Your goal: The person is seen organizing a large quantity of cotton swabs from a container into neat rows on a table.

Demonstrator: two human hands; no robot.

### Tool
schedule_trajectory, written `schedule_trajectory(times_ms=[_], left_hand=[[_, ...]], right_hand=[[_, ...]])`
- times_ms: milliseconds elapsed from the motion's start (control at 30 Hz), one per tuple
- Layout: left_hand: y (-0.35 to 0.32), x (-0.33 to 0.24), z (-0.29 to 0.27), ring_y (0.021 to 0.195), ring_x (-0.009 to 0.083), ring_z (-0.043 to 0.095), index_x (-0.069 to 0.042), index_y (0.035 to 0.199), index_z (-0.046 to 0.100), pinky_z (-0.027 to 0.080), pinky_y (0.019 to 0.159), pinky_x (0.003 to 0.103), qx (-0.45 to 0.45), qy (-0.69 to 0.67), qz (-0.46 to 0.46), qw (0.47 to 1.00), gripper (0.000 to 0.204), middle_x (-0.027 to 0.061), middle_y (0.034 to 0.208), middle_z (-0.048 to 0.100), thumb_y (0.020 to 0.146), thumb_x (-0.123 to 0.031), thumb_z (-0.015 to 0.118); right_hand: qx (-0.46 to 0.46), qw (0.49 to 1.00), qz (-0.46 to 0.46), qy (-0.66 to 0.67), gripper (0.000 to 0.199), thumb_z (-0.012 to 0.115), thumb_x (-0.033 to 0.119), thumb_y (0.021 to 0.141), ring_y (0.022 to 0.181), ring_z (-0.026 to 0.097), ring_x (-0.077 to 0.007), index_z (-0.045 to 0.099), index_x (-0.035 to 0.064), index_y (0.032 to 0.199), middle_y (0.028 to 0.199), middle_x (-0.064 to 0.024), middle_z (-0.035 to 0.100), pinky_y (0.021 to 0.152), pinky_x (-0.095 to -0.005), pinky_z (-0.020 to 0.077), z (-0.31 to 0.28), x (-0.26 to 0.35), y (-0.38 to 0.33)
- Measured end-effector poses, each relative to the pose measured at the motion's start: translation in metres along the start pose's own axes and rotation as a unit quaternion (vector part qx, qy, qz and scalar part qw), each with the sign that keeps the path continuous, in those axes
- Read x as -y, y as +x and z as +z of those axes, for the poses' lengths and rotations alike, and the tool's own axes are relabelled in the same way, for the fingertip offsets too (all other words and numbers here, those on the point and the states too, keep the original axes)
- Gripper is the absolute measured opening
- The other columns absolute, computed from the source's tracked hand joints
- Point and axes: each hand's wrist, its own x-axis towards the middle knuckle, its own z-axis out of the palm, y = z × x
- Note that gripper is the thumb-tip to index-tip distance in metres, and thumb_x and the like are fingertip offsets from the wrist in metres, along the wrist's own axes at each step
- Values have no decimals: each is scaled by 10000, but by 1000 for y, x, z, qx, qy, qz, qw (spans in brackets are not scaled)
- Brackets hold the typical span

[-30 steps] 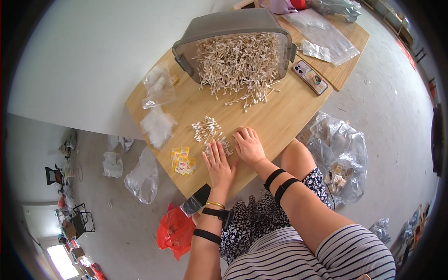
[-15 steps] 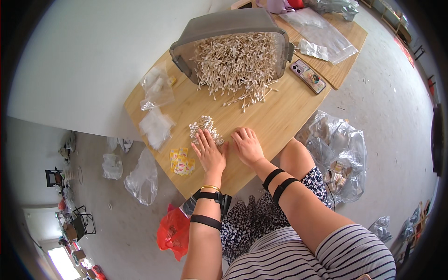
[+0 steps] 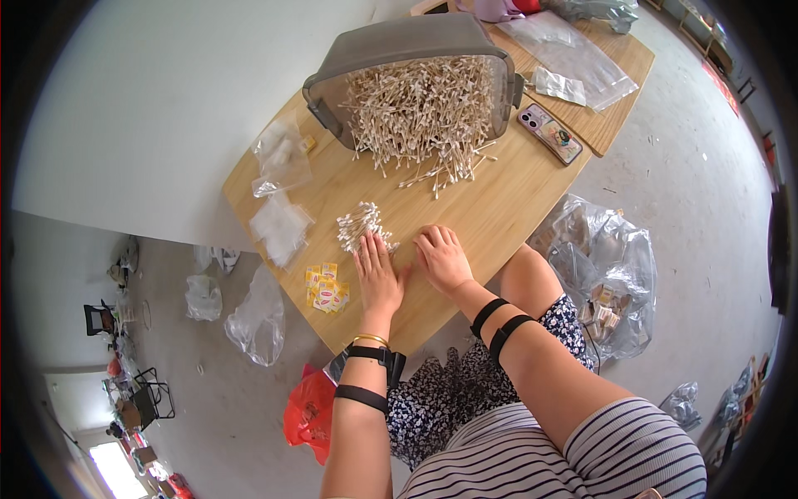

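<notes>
My left hand (image 3: 380, 283) lies stretched out over the table, its fingers straight and its fingertips touching the near side of a small heap of white-tipped cotton swabs (image 3: 359, 223). To the right of that heap, my right hand (image 3: 445, 263) rests on the wood with its fingers curled inward and close together. Whether anything is under those fingers is hidden. Several small yellow-and-white packets (image 3: 327, 289) lie just left of my left hand. Beyond both hands, a grey plastic bin (image 3: 407, 40) lies on its side, with a large mass of cotton swabs (image 3: 424, 108) spilling from its mouth.
Clear plastic bags (image 3: 279, 229) lie along the table's left side. A phone (image 3: 549, 135) sits at the right edge, near a flat clear bag (image 3: 573, 62). On the floor stands a big clear sack (image 3: 615, 274) holding small packs. A red bag (image 3: 309, 416) hangs by my left forearm.
My left hand has drawn its fingers closer together and shifted slightly right on the near side of the small swab heap. My right hand stays almost where it was.
</notes>
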Motion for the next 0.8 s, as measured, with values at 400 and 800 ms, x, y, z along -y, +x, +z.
schedule_trajectory(times_ms=[400, 800], left_hand=[[-20, -15, 1, 1556, 371, 105, 85, 1570, 155, 76, 1267, 501, 17, -19, -4, 1000, 907, 261, 1657, 144, 989, -519, 501], [-53, -39, -5, 1531, 446, 139, 85, 1565, 164, 128, 1244, 542, 8, -91, 18, 996, 937, 305, 1630, 172, 921, -411, 630]], right_hand=[[7, 1000, 3, 2, 195, 605, 163, 907, 1181, 541, -323, 630, 57, 1069, 1139, -122, 592, 1055, -432, 420, -1, 0, 0], [10, 1000, 5, 19, 193, 614, 144, 892, 1177, 540, -330, 638, 56, 1062, 1138, -121, 589, 1053, -433, 422, -3, 0, -1]])
